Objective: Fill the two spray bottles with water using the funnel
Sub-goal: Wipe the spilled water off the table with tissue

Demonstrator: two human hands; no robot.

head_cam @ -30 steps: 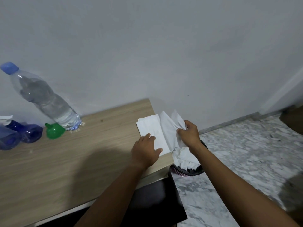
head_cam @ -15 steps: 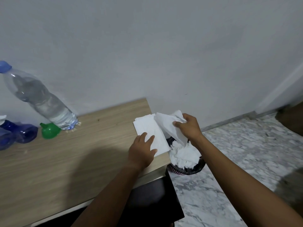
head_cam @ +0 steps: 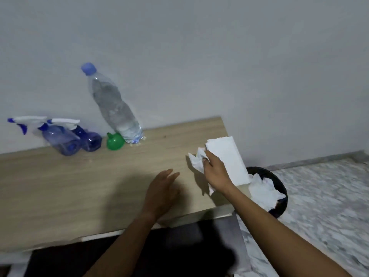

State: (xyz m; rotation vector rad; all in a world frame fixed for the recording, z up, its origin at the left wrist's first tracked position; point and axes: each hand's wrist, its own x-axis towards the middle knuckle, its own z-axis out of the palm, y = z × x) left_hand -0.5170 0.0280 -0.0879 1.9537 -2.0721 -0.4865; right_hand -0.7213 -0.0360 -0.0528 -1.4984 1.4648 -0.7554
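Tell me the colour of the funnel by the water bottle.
The funnel is green, seen best in the head view.

A plain home room: a wooden table [head_cam: 60,186] against a bare painted wall [head_cam: 219,56], marble-patterned floor [head_cam: 329,196], black wastebasket [head_cam: 279,182] at right.
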